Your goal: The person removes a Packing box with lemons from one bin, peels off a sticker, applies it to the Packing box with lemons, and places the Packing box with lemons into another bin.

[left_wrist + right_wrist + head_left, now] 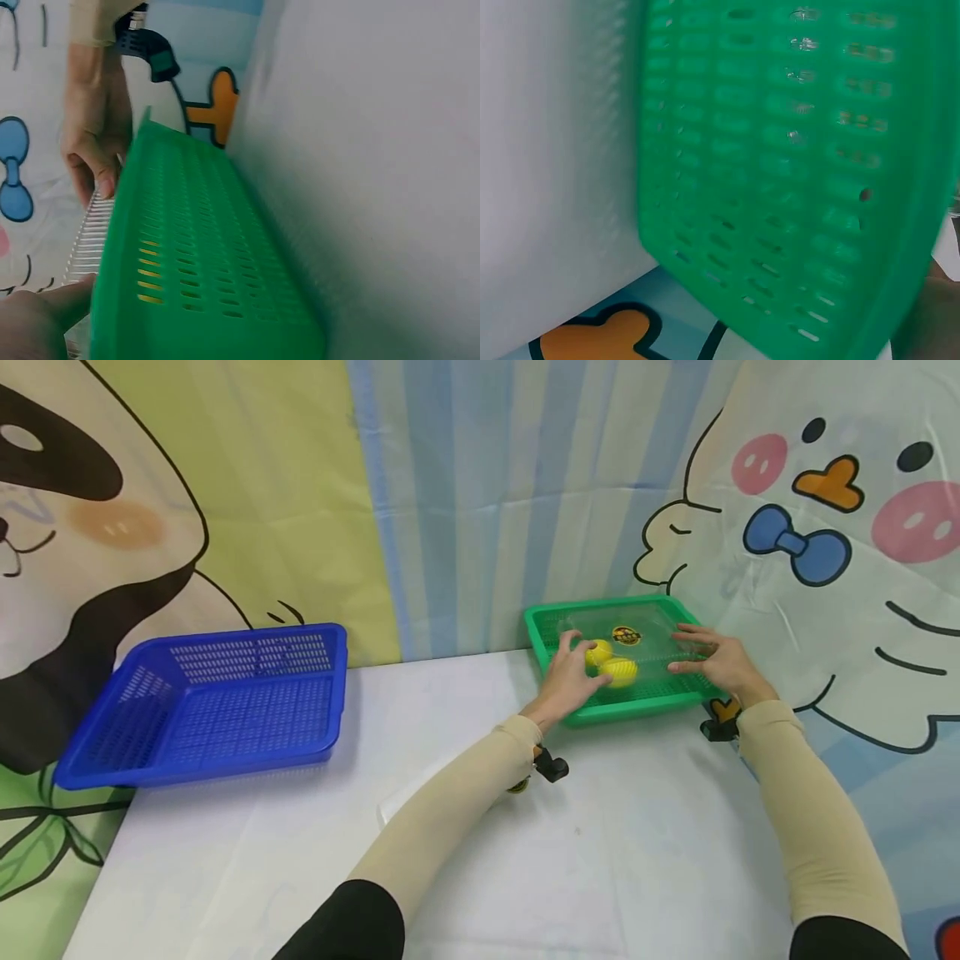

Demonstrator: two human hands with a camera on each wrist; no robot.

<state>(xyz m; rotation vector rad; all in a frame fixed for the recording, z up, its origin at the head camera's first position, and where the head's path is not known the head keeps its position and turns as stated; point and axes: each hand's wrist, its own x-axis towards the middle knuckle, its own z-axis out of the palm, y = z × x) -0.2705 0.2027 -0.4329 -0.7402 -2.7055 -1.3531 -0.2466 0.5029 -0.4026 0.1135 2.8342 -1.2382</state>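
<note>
A clear plastic box [654, 647] with a round black-and-yellow label sits within the green basket [637, 713] at the back right. Two yellow objects, one visibly ribbed [619, 673], show close to its left end. My left hand [566, 681] holds the box's left side, thumb and fingers spread along it. At the opposite end, my right hand [723, 667] grips the right side. The left wrist view shows the ribbed clear edge [91, 236] between the two hands, just above the basket's rim. In the right wrist view the basket wall [780, 172] covers most of the box.
A blue basket [247, 714] stands on the left of the white table [300, 860]. Partly under my left forearm lies a flat clear plastic piece with a round label [517, 786]. A printed cartoon curtain [465, 510] hangs right behind the table.
</note>
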